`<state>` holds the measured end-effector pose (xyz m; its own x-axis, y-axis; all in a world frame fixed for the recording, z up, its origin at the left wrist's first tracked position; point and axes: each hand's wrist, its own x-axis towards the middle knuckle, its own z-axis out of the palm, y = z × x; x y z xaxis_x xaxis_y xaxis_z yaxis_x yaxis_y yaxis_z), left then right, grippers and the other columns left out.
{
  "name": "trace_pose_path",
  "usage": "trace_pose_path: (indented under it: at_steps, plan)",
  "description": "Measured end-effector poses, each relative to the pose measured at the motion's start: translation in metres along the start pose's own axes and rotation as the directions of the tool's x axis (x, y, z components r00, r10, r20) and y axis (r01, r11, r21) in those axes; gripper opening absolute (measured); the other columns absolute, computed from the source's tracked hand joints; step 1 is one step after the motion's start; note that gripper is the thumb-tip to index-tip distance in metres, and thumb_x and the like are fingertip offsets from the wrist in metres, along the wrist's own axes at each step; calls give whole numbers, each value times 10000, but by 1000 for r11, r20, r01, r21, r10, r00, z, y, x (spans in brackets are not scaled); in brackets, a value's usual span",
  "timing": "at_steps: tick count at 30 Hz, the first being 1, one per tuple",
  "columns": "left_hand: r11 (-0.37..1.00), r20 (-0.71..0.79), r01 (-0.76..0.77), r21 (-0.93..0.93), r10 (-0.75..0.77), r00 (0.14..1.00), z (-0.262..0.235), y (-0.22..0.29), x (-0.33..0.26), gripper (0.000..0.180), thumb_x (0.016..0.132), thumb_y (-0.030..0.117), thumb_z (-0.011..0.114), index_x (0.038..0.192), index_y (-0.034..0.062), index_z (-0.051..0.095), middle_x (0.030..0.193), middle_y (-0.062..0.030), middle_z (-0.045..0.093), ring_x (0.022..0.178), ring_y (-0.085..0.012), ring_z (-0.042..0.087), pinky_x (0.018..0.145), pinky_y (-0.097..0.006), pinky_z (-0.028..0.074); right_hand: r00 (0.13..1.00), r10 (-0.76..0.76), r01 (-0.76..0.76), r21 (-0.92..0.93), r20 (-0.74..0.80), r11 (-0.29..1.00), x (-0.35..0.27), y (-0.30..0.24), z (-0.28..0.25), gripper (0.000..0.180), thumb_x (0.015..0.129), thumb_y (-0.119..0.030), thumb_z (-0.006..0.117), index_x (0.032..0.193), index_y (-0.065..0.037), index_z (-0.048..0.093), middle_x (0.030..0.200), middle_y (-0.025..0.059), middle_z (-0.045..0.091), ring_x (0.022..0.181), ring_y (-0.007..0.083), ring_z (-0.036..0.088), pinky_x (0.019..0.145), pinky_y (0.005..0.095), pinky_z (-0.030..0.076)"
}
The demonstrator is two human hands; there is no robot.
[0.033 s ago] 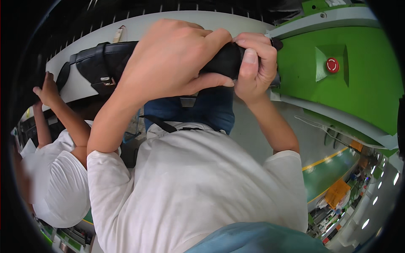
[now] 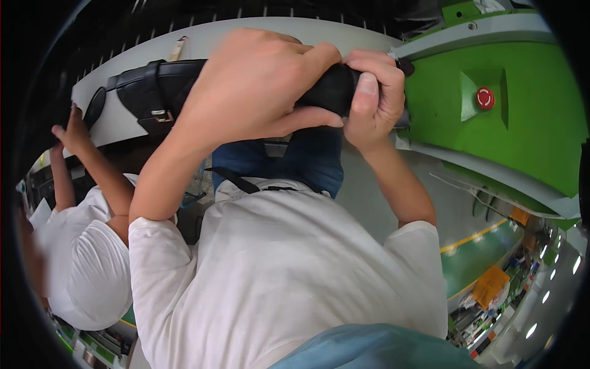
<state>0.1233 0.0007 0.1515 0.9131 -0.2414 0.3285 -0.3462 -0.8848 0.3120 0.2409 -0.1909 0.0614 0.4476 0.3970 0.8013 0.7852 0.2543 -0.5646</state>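
Black leathery piece (image 2: 329, 87) at near edge of pale worktop (image 2: 332, 32), before you; your left hand (image 2: 255, 86) curled over it, thumb and fingers pinching, your right hand (image 2: 376, 101) gripping right end; green machine (image 2: 528, 123) rightward

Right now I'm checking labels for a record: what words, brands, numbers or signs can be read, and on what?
No words, brands or numbers are readable.
Red button on the green machine: white curved marks only.
Black buckled item: no legible text.
Background clutter: too small to read.
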Motion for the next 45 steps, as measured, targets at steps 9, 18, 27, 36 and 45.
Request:
trace_pose_path:
  at_steps: [9, 18, 27, 36, 45]
  plan:
    - [982, -54, 73, -175, -83, 995, -3, -4, -33, 701, 645, 425, 1004, 1230, 129, 759, 951, -97, 764, 871, -331, 745, 739, -427, 566, 943, 326, -331, 101, 64, 938, -21, -32, 16, 609, 844, -263, 935, 1316, -9, 645, 1223, 115, 669, 1100, 228, 656, 978, 373, 542]
    - [981, -155, -144, -134, 122, 980, -5, 22, -52, 614, 562, 154, 898, 1168, 115, 811, 1125, 13, 825, 1117, -293, 695, 1195, -561, 497, 680, 503, -670, 172, 534, 722, -62, 0, -2, 1123, 613, -160, 1066, 1599, -102, 531, 1411, 90, 661, 1324, 255, 661, 1202, 410, 496]
    - [847, -230, 165, -505, -316, 920, 102, -33, -117, 443, 822, -127, 768, 1210, 74, 835, 1379, -49, 804, 1452, -330, 651, 1173, -483, 544, 874, 250, -69, -402, 417, 913, -56, 15, -30, 887, 563, -282, 1112, 1311, -102, 670, 1271, 97, 732, 1114, 299, 715, 967, 413, 584]
    - [816, -348, 147, -559, -392, 852, 137, -17, -113, 563, 723, 101, 1017, 1242, 25, 812, 1400, -179, 786, 1528, -371, 584, 1262, -508, 456, 913, 9, 184, -431, 408, 883, -69, 4, -23, 499, 697, -242, 1007, 1164, -261, 832, 1306, -2, 736, 1193, 298, 658, 1020, 473, 477]
    - [831, -407, 113, -544, -379, 831, 143, -22, -111, 633, 686, 169, 1059, 1238, -14, 808, 1347, -249, 786, 1417, -489, 654, 1173, -533, 539, 941, 49, 113, -450, 334, 886, -73, -9, -3, 279, 716, -125, 957, 923, -180, 779, 1225, -54, 765, 1197, 249, 683, 1087, 471, 415]
